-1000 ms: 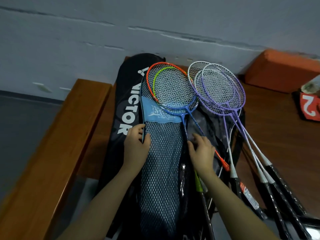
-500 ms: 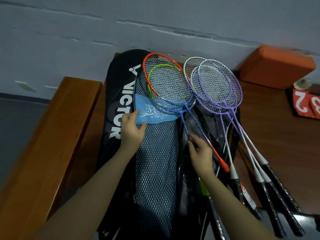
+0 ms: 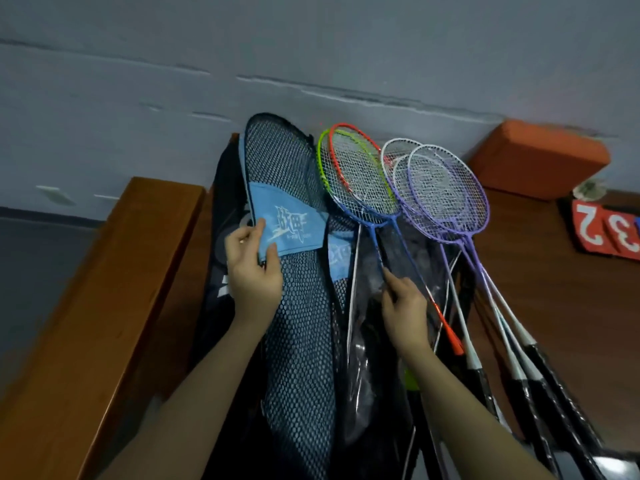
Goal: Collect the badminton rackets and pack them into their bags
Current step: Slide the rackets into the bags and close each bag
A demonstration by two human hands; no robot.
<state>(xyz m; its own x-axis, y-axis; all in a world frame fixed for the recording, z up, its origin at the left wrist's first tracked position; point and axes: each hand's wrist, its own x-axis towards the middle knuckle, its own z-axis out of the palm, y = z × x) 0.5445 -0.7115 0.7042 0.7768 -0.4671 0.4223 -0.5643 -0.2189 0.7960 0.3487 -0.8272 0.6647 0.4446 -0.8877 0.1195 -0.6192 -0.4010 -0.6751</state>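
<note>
Since a second earlier, the left hand (image 3: 254,268), pinching the mesh bag (image 3: 294,323) by its blue band, had pulled it clear of the rackets (image 3: 360,178); the right hand (image 3: 403,303) pinched one shaft beside it, ready for bagging.

Bare table (image 3: 554,306) lies open right of the rackets (image 3: 433,188); an orange block (image 3: 536,157) and number cards (image 3: 606,230) crowd its far corner, the wall (image 3: 311,46) behind.
</note>
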